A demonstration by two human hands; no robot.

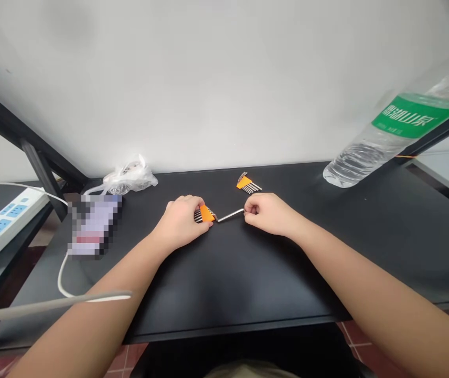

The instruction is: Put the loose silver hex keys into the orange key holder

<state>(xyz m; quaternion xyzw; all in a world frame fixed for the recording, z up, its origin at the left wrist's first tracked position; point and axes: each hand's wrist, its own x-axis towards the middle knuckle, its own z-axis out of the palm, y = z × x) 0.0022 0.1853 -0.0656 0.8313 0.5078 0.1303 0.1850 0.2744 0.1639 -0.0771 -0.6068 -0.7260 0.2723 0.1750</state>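
Note:
My left hand (pixel 183 218) grips an orange hex key holder (pixel 207 213) near the middle of the black table. Several metal keys are slotted in that holder, their short bent ends toward the right. Closed around the far end of a single L-shaped hex key (pixel 231 215) is my right hand (pixel 264 212). The key's bent end lies close beside the holder; whether they touch, I cannot tell. Behind my right hand lies a second orange hex key set (pixel 245 182), with several keys fanned out in it.
A large water bottle (pixel 374 147) with a green label stands at the back right. A crumpled plastic bag (pixel 130 176) lies at the back left, near a blurred-out phone (pixel 94 226). White cables (pixel 65 283) cross the left side, by a white power strip (pixel 8 220).

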